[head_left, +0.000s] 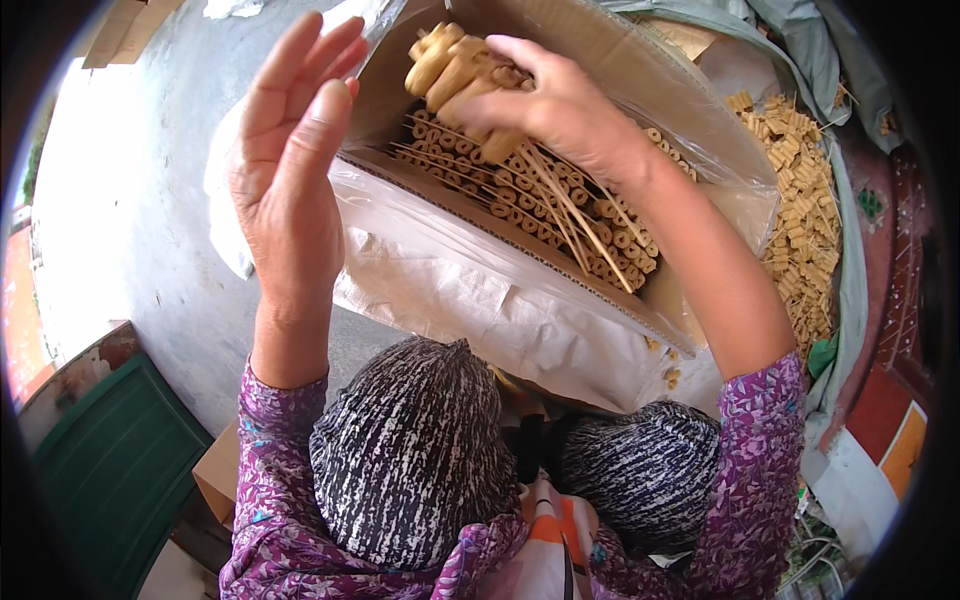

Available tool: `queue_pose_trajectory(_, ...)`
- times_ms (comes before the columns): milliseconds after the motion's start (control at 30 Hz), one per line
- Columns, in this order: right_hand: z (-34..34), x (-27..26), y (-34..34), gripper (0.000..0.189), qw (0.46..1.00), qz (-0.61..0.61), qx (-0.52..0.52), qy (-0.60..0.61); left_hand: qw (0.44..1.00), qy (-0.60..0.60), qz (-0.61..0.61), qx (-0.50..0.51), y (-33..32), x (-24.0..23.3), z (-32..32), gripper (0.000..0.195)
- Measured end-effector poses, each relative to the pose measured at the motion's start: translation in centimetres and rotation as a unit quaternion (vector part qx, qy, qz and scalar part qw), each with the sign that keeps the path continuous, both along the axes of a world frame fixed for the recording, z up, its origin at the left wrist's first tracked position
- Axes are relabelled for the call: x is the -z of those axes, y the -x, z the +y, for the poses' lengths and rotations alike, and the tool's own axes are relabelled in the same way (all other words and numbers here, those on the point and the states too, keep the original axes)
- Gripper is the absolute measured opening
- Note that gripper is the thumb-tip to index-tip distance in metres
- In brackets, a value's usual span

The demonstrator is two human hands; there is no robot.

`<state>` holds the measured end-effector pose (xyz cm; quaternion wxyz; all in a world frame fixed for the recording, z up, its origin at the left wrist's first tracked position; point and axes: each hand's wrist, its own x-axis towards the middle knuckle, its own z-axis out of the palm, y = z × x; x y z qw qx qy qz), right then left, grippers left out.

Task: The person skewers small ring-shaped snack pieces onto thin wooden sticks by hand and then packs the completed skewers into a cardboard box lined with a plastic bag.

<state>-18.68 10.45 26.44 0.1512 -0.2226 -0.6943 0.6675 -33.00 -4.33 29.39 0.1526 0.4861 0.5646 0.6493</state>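
Note:
My right hand (pixel 529 105) grips a bundle of sticks (pixel 577 214) threaded with light-brown ring-shaped pieces (pixel 457 71). The pieces are at the upper end, and the bare sticks slant down to the right. Beneath the bundle, a cardboard box (pixel 517 262) lined with clear plastic holds many more threaded sticks (pixel 450 154) in rows. My left hand (pixel 289 165) is raised at the left of the box, palm turned towards it, with fingers apart and nothing in them. The bundle is slightly blurred, and my right fingers partly cover it.
White woven sheeting (pixel 450 300) lies along the box's near side. A heap of small ridged tan pieces (pixel 799 225) rests on grey-green cloth (pixel 851 277) at the right. My knees, in patterned trousers (pixel 412 450), are close to the box. A green panel (pixel 120 450) stands at the lower left.

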Motion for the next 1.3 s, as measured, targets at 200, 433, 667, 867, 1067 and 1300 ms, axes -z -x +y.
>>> queue_pose_trajectory(200, -2.9, 0.7, 4.0, 0.077, 0.893, -0.270, -0.029, -0.360, 0.999, 0.017, -0.014, 0.028, 0.4, 1.1, -0.4, 0.043)
queue_pose_trajectory(433, -4.0, 6.8, 3.1, 0.073, 0.861, -0.213, 0.009, -0.463, 0.954, 0.190, 0.225, 0.063, 1.1, 0.3, 0.4, 0.034)
queue_pose_trajectory(667, -1.7, 7.2, 3.4, 0.080, 0.925, -0.161, -0.058, -0.339, 0.731, 0.333, 0.570, 0.175, 3.2, 0.4, 5.6, 0.030)
queue_pose_trajectory(867, -2.4, 6.3, 2.7, 0.073, 0.930, -0.149, -0.042, -0.333, 0.689, 0.456, 0.519, 0.220, 3.2, 0.3, 8.6, 0.036)
queue_pose_trajectory(1067, -2.6, 7.1, 2.9, 0.069, 0.924, -0.130, -0.039, -0.358, 0.694, 0.448, 0.512, 0.236, 4.0, 2.5, 7.4, 0.057)
queue_pose_trajectory(1300, -0.1, 8.6, 4.3, 0.052, 0.981, 0.014, -0.028, -0.191, 0.695, 0.443, 0.521, 0.221, 3.6, 2.7, 7.5, 0.064)
